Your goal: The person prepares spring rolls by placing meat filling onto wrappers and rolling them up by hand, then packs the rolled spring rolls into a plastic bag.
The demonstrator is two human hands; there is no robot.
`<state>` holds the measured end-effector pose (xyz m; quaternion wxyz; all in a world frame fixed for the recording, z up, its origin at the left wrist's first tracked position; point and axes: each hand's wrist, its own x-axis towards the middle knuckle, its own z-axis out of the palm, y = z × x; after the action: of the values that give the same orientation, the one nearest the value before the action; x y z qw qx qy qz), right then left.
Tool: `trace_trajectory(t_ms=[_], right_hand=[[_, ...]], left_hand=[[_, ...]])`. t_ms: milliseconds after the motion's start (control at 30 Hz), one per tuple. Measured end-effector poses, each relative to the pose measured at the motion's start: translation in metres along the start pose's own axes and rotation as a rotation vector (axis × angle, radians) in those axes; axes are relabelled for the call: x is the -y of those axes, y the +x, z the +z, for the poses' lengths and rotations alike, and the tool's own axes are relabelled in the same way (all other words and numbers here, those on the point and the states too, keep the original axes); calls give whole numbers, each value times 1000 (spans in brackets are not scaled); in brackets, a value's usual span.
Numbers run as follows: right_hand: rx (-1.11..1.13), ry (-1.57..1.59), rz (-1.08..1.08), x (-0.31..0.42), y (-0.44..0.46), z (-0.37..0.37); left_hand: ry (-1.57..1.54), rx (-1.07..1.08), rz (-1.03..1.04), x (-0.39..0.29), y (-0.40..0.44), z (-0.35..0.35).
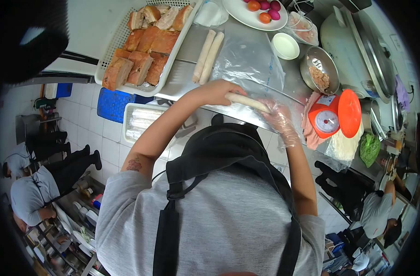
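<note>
A pale, wrapped roll (249,102) lies between my two hands at the steel counter's front edge. My left hand (221,93), bare, is closed on the roll's left end. On its right end, my right hand (280,117), in a clear plastic glove, has its fingers wrapped round it. Two similar rolls (208,57) rest side by side on the counter, beyond my left hand. Beside them a clear plastic sheet (251,57) is spread flat.
At the back left stands a white basket (172,60) of roasted meat pieces. A white plate (242,20), small bowl (285,46), steel bowl (306,69) with minced filling and red scale (326,120) are to the right. Co-workers (35,188) stand behind on both sides.
</note>
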<state>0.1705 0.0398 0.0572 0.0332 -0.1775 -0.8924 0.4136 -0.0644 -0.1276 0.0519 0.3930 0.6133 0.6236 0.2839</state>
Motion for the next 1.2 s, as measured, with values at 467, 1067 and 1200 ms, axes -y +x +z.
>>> trace_trajectory(t_ms=[467,1067,1200], right_hand=[[-149,-70,-25,-29,-10,22],[-322,-277,44,-16,-35,28],[-500,-172,9,-37,-37,39]], left_hand=[[172,-428,120,32,-50,48],[446,-577,238,26,-29,52],[381,-647,120,29,-17,49]])
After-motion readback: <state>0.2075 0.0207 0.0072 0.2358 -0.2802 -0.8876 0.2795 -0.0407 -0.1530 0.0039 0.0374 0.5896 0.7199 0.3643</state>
